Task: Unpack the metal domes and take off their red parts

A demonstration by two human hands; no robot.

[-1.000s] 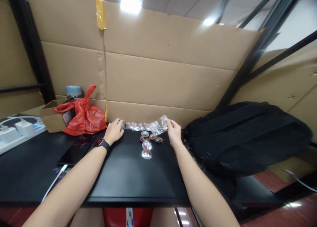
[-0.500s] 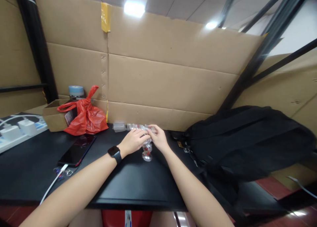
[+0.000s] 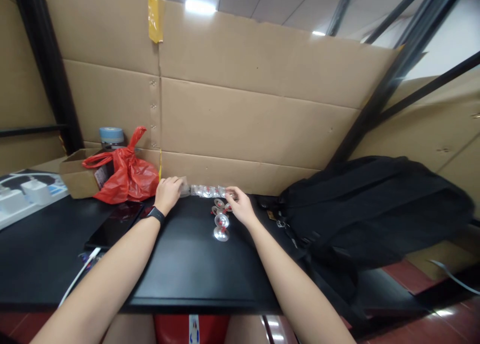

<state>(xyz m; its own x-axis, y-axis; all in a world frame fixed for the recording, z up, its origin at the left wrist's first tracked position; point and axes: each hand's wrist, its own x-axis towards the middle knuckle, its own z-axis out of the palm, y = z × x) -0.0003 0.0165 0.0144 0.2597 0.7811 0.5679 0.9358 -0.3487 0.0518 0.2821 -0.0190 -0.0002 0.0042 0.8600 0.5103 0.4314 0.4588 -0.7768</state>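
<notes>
1. Head view: your left hand touches clear plastic packaging; whether it grips cannot be told.
2. Your right hand meets the wrapped discs along the cardboard wall; its grip is likewise unclear.
3. Loose discs lie nearer you.
4. A red bag crowds your left hand; a black backpack bounds your right; a phone lies beside your left forearm.

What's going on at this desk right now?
A person is handling small clear packets at the back of the black desk. The left hand is at a clear packet, its grip hard to make out. The right hand has its fingers at the right end of a row of packets with shiny discs. Loose silvery discs with red bits lie nearer the person, between the hands.
</notes>
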